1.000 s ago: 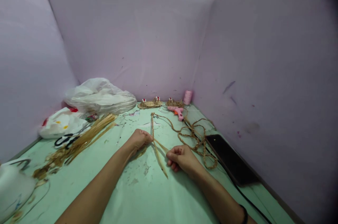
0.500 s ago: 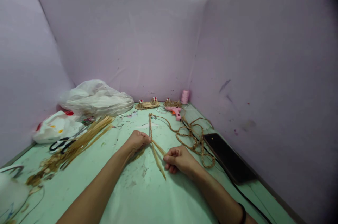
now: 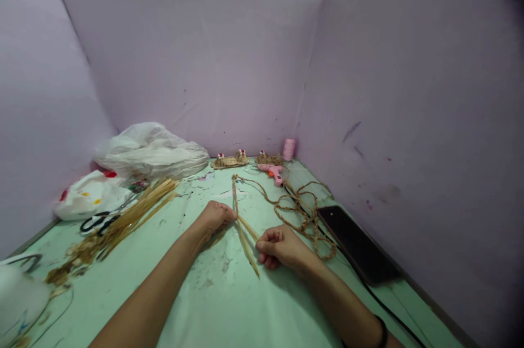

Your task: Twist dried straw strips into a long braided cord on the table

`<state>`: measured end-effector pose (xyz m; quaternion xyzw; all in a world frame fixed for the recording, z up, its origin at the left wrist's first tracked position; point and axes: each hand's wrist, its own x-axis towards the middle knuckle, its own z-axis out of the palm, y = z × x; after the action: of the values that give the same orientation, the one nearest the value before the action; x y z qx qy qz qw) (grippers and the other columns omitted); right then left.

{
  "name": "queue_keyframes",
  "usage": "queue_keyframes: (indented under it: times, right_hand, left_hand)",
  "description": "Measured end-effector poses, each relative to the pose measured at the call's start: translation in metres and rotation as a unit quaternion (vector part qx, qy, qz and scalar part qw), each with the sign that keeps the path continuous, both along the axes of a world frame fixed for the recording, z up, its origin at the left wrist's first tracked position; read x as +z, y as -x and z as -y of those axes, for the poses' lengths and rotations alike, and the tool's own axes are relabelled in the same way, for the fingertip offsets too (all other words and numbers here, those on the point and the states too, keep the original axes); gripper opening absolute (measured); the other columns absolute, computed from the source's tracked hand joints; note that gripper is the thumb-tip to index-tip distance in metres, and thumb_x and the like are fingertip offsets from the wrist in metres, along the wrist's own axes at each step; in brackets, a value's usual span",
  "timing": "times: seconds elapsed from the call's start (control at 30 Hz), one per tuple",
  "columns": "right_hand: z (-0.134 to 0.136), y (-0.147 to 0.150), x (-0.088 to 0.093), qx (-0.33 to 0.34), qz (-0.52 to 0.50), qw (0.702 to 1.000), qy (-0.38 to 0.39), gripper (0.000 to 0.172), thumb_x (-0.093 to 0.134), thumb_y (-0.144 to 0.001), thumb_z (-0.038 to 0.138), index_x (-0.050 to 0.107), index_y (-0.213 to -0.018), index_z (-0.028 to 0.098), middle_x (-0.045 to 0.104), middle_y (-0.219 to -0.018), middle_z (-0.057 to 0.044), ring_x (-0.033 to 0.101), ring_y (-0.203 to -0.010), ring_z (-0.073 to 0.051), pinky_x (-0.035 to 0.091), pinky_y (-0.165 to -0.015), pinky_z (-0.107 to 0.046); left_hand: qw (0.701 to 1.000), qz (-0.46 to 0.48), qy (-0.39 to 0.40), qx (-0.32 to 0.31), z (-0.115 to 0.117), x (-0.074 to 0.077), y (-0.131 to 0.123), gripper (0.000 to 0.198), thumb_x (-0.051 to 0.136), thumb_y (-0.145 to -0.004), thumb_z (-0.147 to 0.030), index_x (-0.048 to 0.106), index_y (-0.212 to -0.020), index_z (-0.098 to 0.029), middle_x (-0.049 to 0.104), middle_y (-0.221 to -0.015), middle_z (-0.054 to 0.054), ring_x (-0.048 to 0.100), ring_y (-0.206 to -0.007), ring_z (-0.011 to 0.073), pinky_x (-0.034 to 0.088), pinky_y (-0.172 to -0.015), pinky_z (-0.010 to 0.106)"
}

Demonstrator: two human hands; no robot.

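A braided straw cord (image 3: 235, 195) runs from a knot on the green tabletop down to my hands. My left hand (image 3: 219, 216) pinches the cord where it splits into loose strands. One flat straw strand (image 3: 248, 255) hangs free between my hands, its tip pointing toward me. Another strand (image 3: 246, 226) stretches to the right, and my right hand (image 3: 278, 247) is closed on its end. Finished cord (image 3: 292, 222) lies in loose loops beyond my right hand. Some straw partly shows under my left wrist.
Dry straw strips (image 3: 135, 211) and black-handled scissors (image 3: 100, 221) lie at left, near plastic bags (image 3: 151, 151). Small straw slippers (image 3: 230, 162), a pink glue gun (image 3: 272, 172) and a pink thread spool (image 3: 289, 149) are at the back. A dark phone (image 3: 358, 244) rests on the right.
The whole view has shifted slightly. Both hands keep the same grip on the cord and strand, with hardly any visible movement.
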<state>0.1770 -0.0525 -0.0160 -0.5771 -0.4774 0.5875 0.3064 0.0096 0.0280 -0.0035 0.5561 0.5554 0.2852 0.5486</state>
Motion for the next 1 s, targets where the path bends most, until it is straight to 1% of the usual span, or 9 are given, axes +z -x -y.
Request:
queue_keyframes:
  times: [0.07,0.17,0.3,0.37,0.5,0.67,0.77,0.87,1.0]
  right_hand:
    - [-0.006,-0.009,0.003,0.005,0.028,0.999,-0.021,0.011,0.058,-0.061,0.02,0.058,-0.066,0.011,0.059,-0.053,0.0,0.048,-0.039,-0.006,0.038,-0.042,-0.018]
    - [-0.025,-0.02,0.011,-0.043,0.072,0.991,-0.102,0.021,0.061,-0.06,0.02,0.061,-0.079,0.009,0.061,-0.06,-0.002,0.051,-0.049,-0.008,0.04,-0.048,-0.019]
    - [-0.057,-0.004,0.02,-0.053,0.132,0.974,-0.176,0.015,0.058,-0.063,0.013,0.062,-0.077,0.01,0.061,-0.064,-0.003,0.053,-0.058,-0.01,0.04,-0.053,-0.019]
    - [-0.066,0.014,0.022,-0.047,0.114,0.981,-0.15,0.011,0.053,-0.065,0.009,0.061,-0.073,0.01,0.06,-0.063,-0.002,0.052,-0.055,-0.009,0.039,-0.051,-0.019]
    - [-0.068,0.034,0.019,-0.039,0.018,0.999,-0.028,0.013,0.044,-0.072,0.009,0.056,-0.068,0.011,0.055,-0.054,-0.001,0.048,-0.043,-0.008,0.04,-0.046,-0.02]
    - [-0.052,0.015,0.009,-0.044,-0.091,0.994,0.028,0.012,0.042,-0.077,0.013,0.053,-0.074,0.012,0.056,-0.061,-0.002,0.052,-0.046,-0.009,0.046,-0.05,-0.025]
    - [-0.04,0.009,0.009,-0.034,-0.105,0.993,0.041,0.014,0.04,-0.08,0.016,0.053,-0.077,0.011,0.058,-0.065,-0.004,0.054,-0.051,-0.009,0.047,-0.052,-0.025]
    - [-0.031,0.013,0.01,-0.021,-0.059,0.998,0.031,0.01,0.046,-0.076,0.017,0.054,-0.074,0.012,0.057,-0.061,-0.002,0.05,-0.046,-0.007,0.039,-0.042,-0.018]
    - [-0.026,0.016,0.005,-0.042,0.028,0.998,-0.025,0.016,0.051,-0.072,0.019,0.051,-0.057,0.013,0.038,-0.039,0.006,0.025,-0.032,-0.002,0.013,-0.033,-0.017]
  left_hand:
    - [1.0,0.004,0.004,0.009,-0.001,0.0,0.0,0.011,0.056,-0.047,-0.021,0.051,-0.051,-0.012,0.031,-0.034,-0.008,0.019,-0.032,0.0021,0.008,-0.036,0.019]
    - [1.0,0.009,0.013,0.011,-0.002,-0.001,0.001,0.013,0.057,-0.048,-0.022,0.054,-0.054,-0.012,0.031,-0.034,-0.008,0.018,-0.031,0.0024,0.008,-0.035,0.019]
    - [0.999,0.03,0.023,0.008,-0.003,-0.001,0.003,0.012,0.056,-0.048,-0.022,0.053,-0.054,-0.012,0.029,-0.035,-0.008,0.017,-0.031,0.002,0.007,-0.035,0.019]
    - [0.999,0.037,0.028,0.007,-0.004,-0.003,0.005,0.012,0.055,-0.048,-0.021,0.053,-0.055,-0.012,0.028,-0.035,-0.009,0.016,-0.031,0.0017,0.006,-0.035,0.019]
    - [0.999,0.04,0.021,-0.002,-0.007,-0.006,0.006,0.013,0.054,-0.048,-0.021,0.054,-0.056,-0.012,0.028,-0.036,-0.009,0.016,-0.031,0.0018,0.006,-0.035,0.019]
    - [0.999,0.028,0.019,-0.002,-0.008,-0.007,0.006,0.013,0.056,-0.049,-0.022,0.054,-0.056,-0.012,0.029,-0.036,-0.008,0.018,-0.031,0.002,0.007,-0.034,0.019]
    - [0.999,0.029,0.014,-0.001,-0.007,-0.006,0.006,0.013,0.058,-0.049,-0.023,0.053,-0.054,-0.012,0.03,-0.036,-0.008,0.019,-0.032,0.0019,0.008,-0.035,0.019]
    - [0.999,0.031,0.022,0.001,-0.006,-0.005,0.006,0.014,0.058,-0.049,-0.024,0.054,-0.055,-0.012,0.029,-0.036,-0.008,0.018,-0.032,0.0019,0.008,-0.035,0.019]
    - [0.999,0.03,0.02,0.002,-0.003,-0.003,0.005,0.013,0.057,-0.049,-0.023,0.053,-0.054,-0.012,0.029,-0.036,-0.008,0.018,-0.031,0.0022,0.008,-0.035,0.02]
